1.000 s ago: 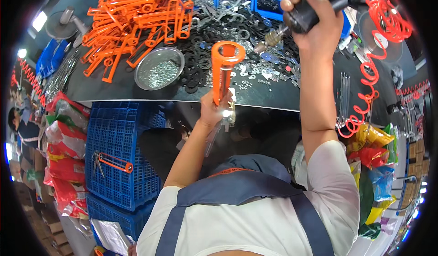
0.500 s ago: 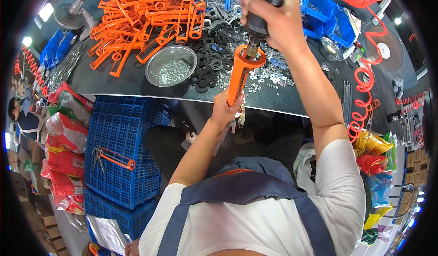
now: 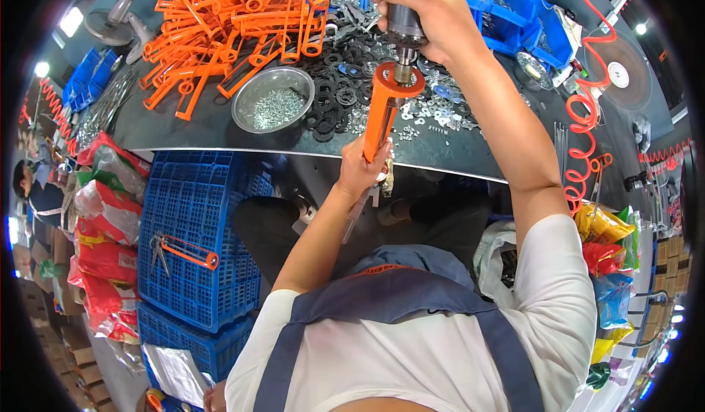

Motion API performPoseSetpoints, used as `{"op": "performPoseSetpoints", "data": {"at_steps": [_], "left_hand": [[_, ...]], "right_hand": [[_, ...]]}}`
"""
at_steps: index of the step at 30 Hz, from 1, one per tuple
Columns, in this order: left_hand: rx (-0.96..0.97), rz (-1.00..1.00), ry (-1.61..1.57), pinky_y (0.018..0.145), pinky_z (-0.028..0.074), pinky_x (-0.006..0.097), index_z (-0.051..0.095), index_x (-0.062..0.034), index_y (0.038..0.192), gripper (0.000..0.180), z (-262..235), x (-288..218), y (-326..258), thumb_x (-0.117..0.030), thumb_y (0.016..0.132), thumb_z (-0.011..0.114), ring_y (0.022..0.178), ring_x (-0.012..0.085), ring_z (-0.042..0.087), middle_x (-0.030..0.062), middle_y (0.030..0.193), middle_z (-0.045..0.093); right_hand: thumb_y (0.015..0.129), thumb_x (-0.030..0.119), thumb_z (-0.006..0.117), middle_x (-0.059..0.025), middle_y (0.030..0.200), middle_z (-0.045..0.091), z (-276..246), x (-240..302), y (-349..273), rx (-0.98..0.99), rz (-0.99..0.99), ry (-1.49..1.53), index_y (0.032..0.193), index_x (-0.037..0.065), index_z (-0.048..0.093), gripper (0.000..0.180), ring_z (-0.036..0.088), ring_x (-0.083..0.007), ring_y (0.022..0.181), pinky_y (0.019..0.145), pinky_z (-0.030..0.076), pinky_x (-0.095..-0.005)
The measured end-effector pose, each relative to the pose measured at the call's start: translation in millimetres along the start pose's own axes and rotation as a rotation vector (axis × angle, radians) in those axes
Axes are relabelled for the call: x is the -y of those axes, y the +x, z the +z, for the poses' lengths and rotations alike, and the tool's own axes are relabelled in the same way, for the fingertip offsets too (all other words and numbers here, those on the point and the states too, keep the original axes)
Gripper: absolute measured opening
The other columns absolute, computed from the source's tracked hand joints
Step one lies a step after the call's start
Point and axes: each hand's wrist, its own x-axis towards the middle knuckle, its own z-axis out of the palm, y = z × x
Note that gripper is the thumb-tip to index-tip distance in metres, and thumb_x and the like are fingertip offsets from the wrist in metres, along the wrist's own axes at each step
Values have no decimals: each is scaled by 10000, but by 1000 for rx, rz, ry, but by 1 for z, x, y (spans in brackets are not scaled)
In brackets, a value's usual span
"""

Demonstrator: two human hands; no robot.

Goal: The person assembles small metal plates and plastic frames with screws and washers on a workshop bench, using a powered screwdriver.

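Observation:
My left hand (image 3: pixel 362 170) grips the lower end of an orange caulking-gun frame (image 3: pixel 383 111), held upright at the table's front edge. My right hand (image 3: pixel 422 12) is closed around a dark powered driver (image 3: pixel 404 23) whose tip presses down into the ring at the frame's top. A round metal bowl of small screws (image 3: pixel 273 99) sits left of the frame. Black washers (image 3: pixel 338 89) lie spread on the dark table (image 3: pixel 183 129) behind it. A heap of orange frames (image 3: pixel 228 23) fills the table's far left.
Blue plastic crates (image 3: pixel 194 243) stand stacked at my left, one orange frame (image 3: pixel 187 252) lying on top. Blue bins (image 3: pixel 514 15) line the table's back. An orange coiled air hose (image 3: pixel 587 111) hangs at right. Colourful bags (image 3: pixel 103 221) pile at the left; another person (image 3: pixel 37 192) is at the far left.
My right hand brought the driver from the upper right down onto the top ring of the orange frame. My left hand kept hold of the frame and tilted it slightly.

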Motion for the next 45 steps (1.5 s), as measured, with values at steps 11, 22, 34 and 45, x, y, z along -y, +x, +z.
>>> {"op": "performPoseSetpoints", "data": {"at_steps": [11,22,34,45], "left_hand": [[41,-60,-46,623,496,296,518,-13,1099,390,-6,-8,-1,-53,758,704,716,164,631,88,840,618],[-356,1266,822,760,350,316,631,-202,839,169,27,-120,44,-139,700,703,866,119,546,-49,901,549],[108,415,129,497,473,236,601,52,937,117,62,-94,27,-6,836,589,567,129,578,108,824,602],[416,-496,-451,445,416,198,615,70,991,183,48,-92,47,-79,898,563,517,81,541,105,758,642]], "right_hand": [[774,50,594,-94,682,581,-22,18,12,-239,-210,157,840,-20,565,99,573,-178,533,495,500,-298],[780,18,556,-157,862,528,-84,22,-51,-404,-452,443,932,-74,520,181,531,-195,732,684,456,-330],[784,39,568,-141,811,550,-129,-9,-115,-612,-312,646,915,-43,525,160,543,-190,698,615,485,-340],[783,11,554,-138,847,545,-114,-40,-127,-673,-287,375,954,-36,511,182,548,-174,705,597,497,-343]]}}
